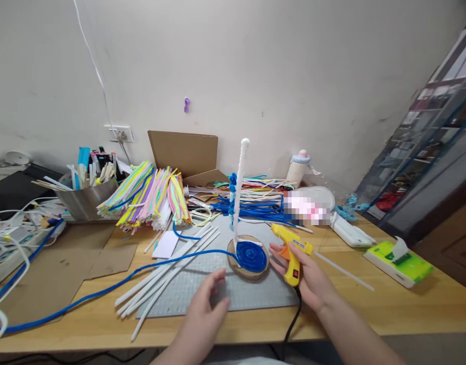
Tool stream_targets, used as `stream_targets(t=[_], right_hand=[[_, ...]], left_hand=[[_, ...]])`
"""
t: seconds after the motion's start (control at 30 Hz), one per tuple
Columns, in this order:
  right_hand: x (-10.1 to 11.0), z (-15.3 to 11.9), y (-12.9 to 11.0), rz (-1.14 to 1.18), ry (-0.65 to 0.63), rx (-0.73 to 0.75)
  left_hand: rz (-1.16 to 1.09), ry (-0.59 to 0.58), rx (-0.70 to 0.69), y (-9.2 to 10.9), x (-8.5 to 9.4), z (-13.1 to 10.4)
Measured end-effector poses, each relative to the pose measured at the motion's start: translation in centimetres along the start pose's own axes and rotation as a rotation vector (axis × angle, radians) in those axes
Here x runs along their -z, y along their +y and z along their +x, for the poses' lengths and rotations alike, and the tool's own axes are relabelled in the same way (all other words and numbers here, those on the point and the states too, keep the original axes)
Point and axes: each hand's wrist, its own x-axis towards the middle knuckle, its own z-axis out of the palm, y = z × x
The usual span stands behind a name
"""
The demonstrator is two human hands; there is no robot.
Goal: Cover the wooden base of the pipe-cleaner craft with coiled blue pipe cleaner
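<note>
In my right hand [309,276] is a yellow hot glue gun [291,251], its nozzle pointing up and left and a long glue stick [347,271] jutting from its back. My left hand [209,306] hovers over the grey cutting mat [251,296], fingers apart, holding nothing. Between the hands lies a round wood slice [251,276] with a flat blue cord spiral [251,257] on it. From the spiral a blue cord [137,274] trails far to the left. A white wrapped post [239,192] stands upright at the slice's left edge, with blue fuzzy pieces [233,195] beside it.
White strips [172,271] lie left of the slice. Bundles of coloured pipe cleaners [152,197] and a metal pen holder [88,197] stand at the back left. Blue stems [255,209] lie behind. A tissue pack [398,263] sits right; the glue gun's cable [291,319] hangs over the front edge.
</note>
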Motion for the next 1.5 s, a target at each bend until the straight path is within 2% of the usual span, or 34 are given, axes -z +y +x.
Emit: stream_targets(t=[0.07,0.17,0.27,0.33,0.43,0.57,0.73,0.8,1.03,1.2,1.27,1.37,1.5], right_hand=[[0.2,-0.6,0.3,0.028,-0.003,-0.003],[0.4,-1.4,0.5,0.071,-0.009,-0.012],[0.4,-1.9,0.5,0.092,0.012,-0.02],[0.2,-2.0,0.3,0.094,0.028,-0.025],[0.0,-2.1,0.1,0.083,0.043,-0.021],[0.1,-2.1,-0.1,0.076,0.045,0.001],[0.6,-2.1,0.1,0.068,0.031,0.023],[0.6,-2.2,0.0,0.066,0.028,0.04],[0.0,-2.9,-0.2,0.082,0.015,0.102],[-0.5,-3.6,-0.5,0.066,-0.066,0.123],[-0.8,-3.9,-0.9,0.068,-0.095,0.11],[-1.4,-4.4,-1.5,0.128,-0.202,-0.005],[-2.8,-5.5,-1.5,0.247,-0.555,-0.113]], left_hand=[[-0.298,0.067,0.183,0.3,1.2,0.7],[-0.76,0.207,0.423,1.8,2.8,1.5],[-1.068,0.325,0.532,3.5,4.1,1.9],[-1.124,0.376,0.508,4.0,4.9,2.2],[-1.147,0.452,0.401,3.9,6.1,2.6],[-1.148,0.629,0.227,3.5,8.0,2.9],[-0.975,0.941,0.04,3.3,10.0,3.0],[-0.839,0.994,-0.085,3.6,10.0,2.9],[-0.254,0.868,-0.552,4.7,7.2,2.2],[0.133,0.663,-0.835,4.8,6.9,2.9],[0.293,0.542,-0.926,5.4,7.1,3.5],[0.612,0.273,-0.966,7.4,7.1,4.6],[0.945,-0.039,-0.829,10.9,5.5,6.2]])
